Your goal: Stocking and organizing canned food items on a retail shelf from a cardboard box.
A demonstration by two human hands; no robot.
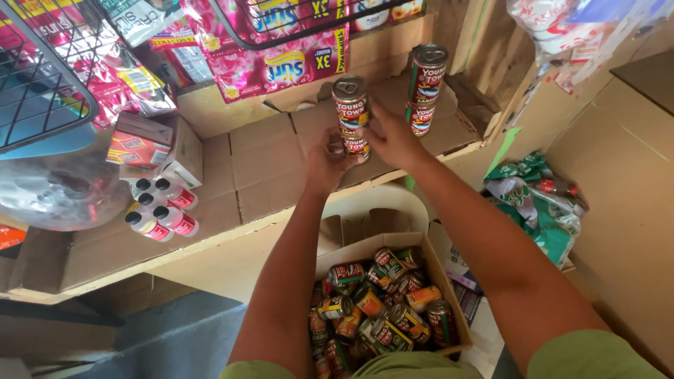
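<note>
Stack of 2 cans [351, 116] between left hand [324, 163] and right hand [393, 140]

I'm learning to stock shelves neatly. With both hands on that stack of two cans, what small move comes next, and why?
Probably settle the held stack of cans onto the cardboard-lined shelf, beside the other stack of cans, then let go. The left hand and right hand grip it low, so the top can could tip. The box of cans below is still full.

A cardboard-lined wooden shelf [246, 168] stands against plank walls [491, 42], over a grey floor [175, 337] in daylight.
</note>
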